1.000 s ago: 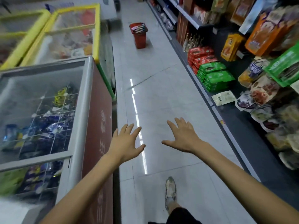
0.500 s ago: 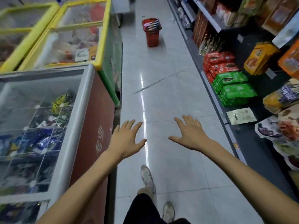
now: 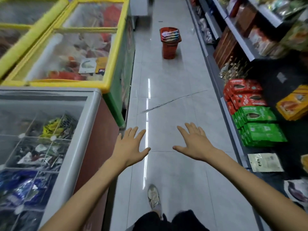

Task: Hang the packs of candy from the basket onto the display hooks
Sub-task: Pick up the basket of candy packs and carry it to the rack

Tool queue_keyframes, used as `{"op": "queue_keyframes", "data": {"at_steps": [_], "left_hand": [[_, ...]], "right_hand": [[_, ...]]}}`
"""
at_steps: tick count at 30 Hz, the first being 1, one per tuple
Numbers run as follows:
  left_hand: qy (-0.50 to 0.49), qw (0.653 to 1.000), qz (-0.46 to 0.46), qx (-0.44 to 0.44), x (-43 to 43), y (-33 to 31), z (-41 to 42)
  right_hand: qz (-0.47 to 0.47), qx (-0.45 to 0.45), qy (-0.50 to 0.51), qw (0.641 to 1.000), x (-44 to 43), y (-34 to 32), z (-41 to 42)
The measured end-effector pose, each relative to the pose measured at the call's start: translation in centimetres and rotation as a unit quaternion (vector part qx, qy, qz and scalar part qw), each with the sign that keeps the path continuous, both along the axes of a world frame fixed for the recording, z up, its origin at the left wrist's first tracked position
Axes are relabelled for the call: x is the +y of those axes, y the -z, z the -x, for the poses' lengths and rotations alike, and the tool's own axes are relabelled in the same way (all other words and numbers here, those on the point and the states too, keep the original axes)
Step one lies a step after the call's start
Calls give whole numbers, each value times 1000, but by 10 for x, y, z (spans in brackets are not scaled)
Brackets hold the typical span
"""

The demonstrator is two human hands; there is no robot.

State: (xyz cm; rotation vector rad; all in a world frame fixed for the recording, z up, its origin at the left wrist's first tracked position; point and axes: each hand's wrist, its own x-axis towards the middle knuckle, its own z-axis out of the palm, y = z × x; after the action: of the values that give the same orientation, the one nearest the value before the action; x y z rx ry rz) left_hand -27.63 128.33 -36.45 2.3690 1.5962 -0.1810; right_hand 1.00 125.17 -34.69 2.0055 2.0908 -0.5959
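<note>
A red basket point(image 3: 169, 50) stands on the floor far down the aisle, on top of what looks like a stack of red baskets. Colourful candy packs point(image 3: 171, 34) lie in its top. My left hand point(image 3: 129, 146) and my right hand point(image 3: 194, 143) are stretched out in front of me over the floor, palms down, fingers spread and straight. Both hands hold nothing and are far short of the basket. No display hooks are clear to me in this view.
A grey chest freezer point(image 3: 83, 130) and a yellow-rimmed freezer point(image 3: 106, 84) line the left side. Shelves with red packs point(image 3: 243, 92), green packs point(image 3: 260, 130) and hanging bags run along the right. The tiled aisle floor point(image 3: 166, 90) lies between. My shoe point(image 3: 154, 199) is below.
I have walked forward along the aisle; the red basket is nearer and the freezers and shelves have slid back past me. Both hands stay spread and empty.
</note>
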Motion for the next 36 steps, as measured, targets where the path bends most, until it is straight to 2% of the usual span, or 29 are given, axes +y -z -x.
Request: {"op": "queue_keyframes", "data": {"at_steps": [11,16,24,31,36], "left_hand": [[5,1000,-24,1,220,2,-40],[10,1000,-24,14,334,5,-74],[13,998,-35,58,513,-15,-122],[-20,998,-32,55,644,-22,-135],[-25,998,-33,42,743,-2,-131]], "right_hand": [[-15,20,43,999,206,4,-37],[-15,27,32,999,321,18,-67],[-22,35,19,999,510,6,-123],[-33,46,-2,998,660,-7,-135],[-23,41,-22,999,763,8,-135]]}}
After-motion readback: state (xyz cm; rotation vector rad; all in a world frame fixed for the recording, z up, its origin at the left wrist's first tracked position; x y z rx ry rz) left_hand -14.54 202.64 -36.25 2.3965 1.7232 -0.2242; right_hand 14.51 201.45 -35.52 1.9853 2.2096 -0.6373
